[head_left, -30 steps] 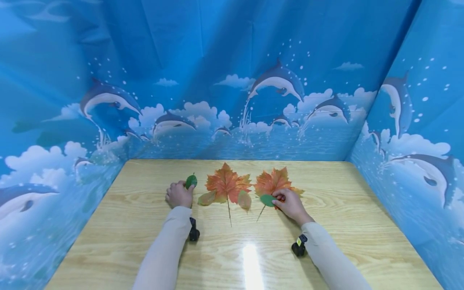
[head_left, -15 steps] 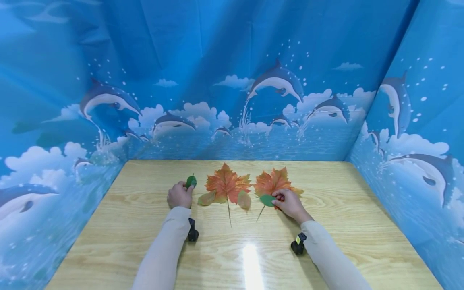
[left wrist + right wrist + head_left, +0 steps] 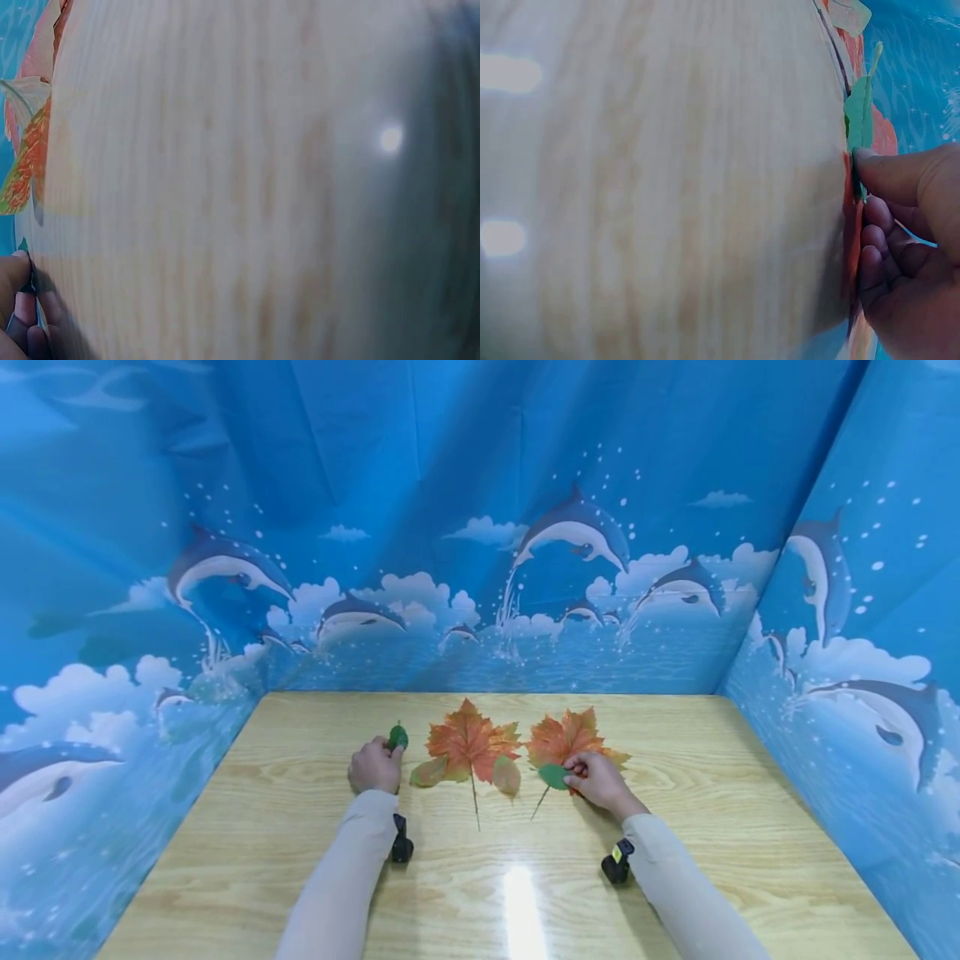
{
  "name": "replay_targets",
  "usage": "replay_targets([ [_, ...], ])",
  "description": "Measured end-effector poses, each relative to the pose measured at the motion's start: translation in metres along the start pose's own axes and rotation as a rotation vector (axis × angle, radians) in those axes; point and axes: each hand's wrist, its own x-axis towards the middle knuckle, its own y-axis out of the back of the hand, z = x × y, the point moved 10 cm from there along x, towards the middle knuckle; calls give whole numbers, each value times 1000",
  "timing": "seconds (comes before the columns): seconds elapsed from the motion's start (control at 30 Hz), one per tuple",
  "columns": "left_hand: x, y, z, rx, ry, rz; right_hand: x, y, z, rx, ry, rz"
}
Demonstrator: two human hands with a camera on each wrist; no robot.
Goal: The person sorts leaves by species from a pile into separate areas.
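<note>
Near the bench's far edge [image 3: 667,697], the left hand [image 3: 375,767] is pinching a dark leaf [image 3: 398,737], the right hand [image 3: 602,782] a paler leaf [image 3: 552,776] over a maple leaf [image 3: 562,739] — likely placing, next needing release.

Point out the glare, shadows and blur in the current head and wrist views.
Head view: a white glare streak on the table at the bottom; left wrist view: one bright spot, soft wood grain, shadow beside the left hand; right wrist view: two bright patches at left, blurred grain, shadow beside the right hand.
</note>
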Motion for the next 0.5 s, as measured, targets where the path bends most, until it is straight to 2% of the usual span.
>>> replay_targets([
  [0.27, -1, 0, 0, 7, -1, -6, 3, -3, -2, -32, 20, -16],
  [0.5, -1, -2, 0, 4, -12, -2, 5, -6, -1, -42, -30, -63],
])
